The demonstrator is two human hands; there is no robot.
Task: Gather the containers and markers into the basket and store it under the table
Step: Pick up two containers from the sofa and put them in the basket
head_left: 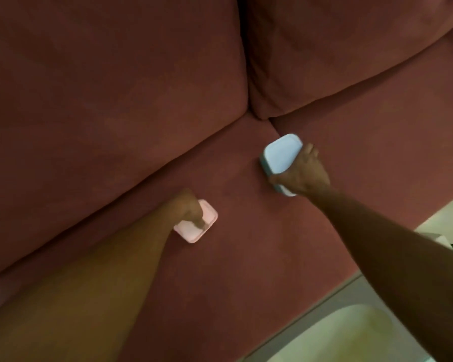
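Two containers were being picked off the sofa seat (246, 257) at once, which put the job at its gathering step. The left hand (191, 207) was curled over the pink container (196, 228), fingers pinching its near edge; this small, flat, rounded square sat on the cushion, low and left of centre. The right hand (302, 173) was clamped around the blue container (280, 155), thumb on one side and fingers on the other. That one was larger, with a pale blue lid over a darker base, and it seemed tilted up off the cushion near the seam between the seat cushions, though blur left this uncertain. Neither basket nor markers appeared in view. Next, I judged, both pieces needed lifting clear and carrying to the basket, wherever it stood, perhaps toward the pale surface (338, 335) at lower right. Lids looked shut, so tipping seemed a small worry.
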